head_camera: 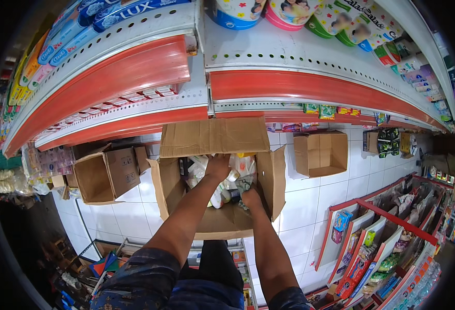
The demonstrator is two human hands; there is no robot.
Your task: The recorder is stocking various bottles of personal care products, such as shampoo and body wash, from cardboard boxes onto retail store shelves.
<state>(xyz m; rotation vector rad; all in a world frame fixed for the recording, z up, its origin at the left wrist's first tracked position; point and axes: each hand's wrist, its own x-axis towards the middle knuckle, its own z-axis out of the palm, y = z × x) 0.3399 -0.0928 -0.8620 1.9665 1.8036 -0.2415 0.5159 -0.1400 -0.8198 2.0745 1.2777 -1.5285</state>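
An open cardboard box stands before me with its flaps folded out. Inside lies a jumble of bottles, clear plastic bags and packets, among them a white bottle and something with a yellow top. My left hand reaches over these goods towards the box's far wall; its fingertips are too indistinct to show whether it grips anything. Nearer the right wall, my right hand is closed on a grey-green patterned item, partly hidden by the hand.
Shelves with a red front rail rise beyond the box, bearing paper tubs and soap packs. Open cartons stand on the tiles at left and right. A low goods rack is at lower right.
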